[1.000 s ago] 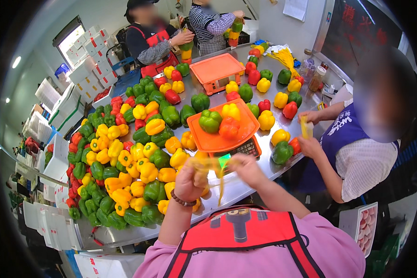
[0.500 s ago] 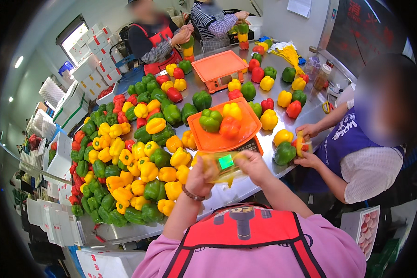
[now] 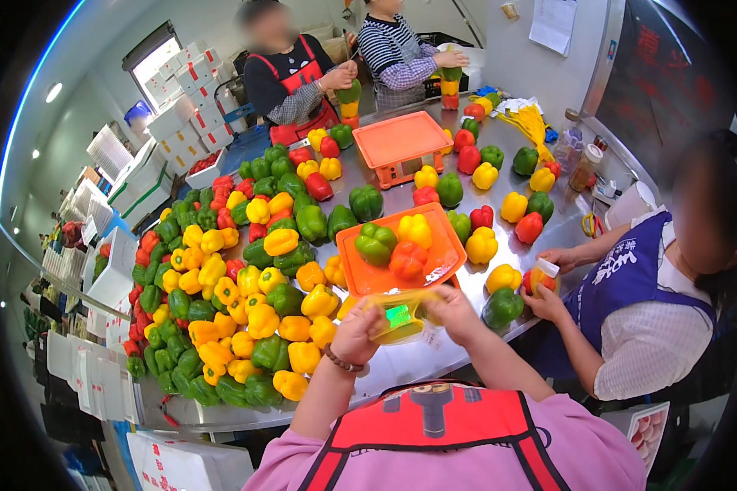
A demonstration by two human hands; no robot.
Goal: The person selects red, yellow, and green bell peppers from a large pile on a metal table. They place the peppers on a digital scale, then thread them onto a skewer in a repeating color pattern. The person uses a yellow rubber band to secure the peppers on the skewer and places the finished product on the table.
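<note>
My left hand [image 3: 358,331] and my right hand [image 3: 457,316] grip opposite sides of a yellow net bag [image 3: 403,299], pulled wide between them. Through and below it shows the green-lit display [image 3: 398,316] of a scale. Just beyond my hands is the scale's orange tray [image 3: 444,239]. On it rest a green bell pepper [image 3: 375,244], a yellow bell pepper [image 3: 415,231] and an orange-red bell pepper [image 3: 408,261]. My fingertips are partly hidden by the net.
A large heap of bell peppers [image 3: 213,270] covers the table's left side. Another orange scale [image 3: 400,139] stands farther back. At right, a co-worker's hands [image 3: 549,286] hold a pepper pack; two more people work at the far side. Yellow nets [image 3: 526,131] lie at the back right.
The net bag is now spread wider between my hands, which stay near the scale. The co-worker at right has turned a pepper pack, showing a white label. The view has shifted slightly.
</note>
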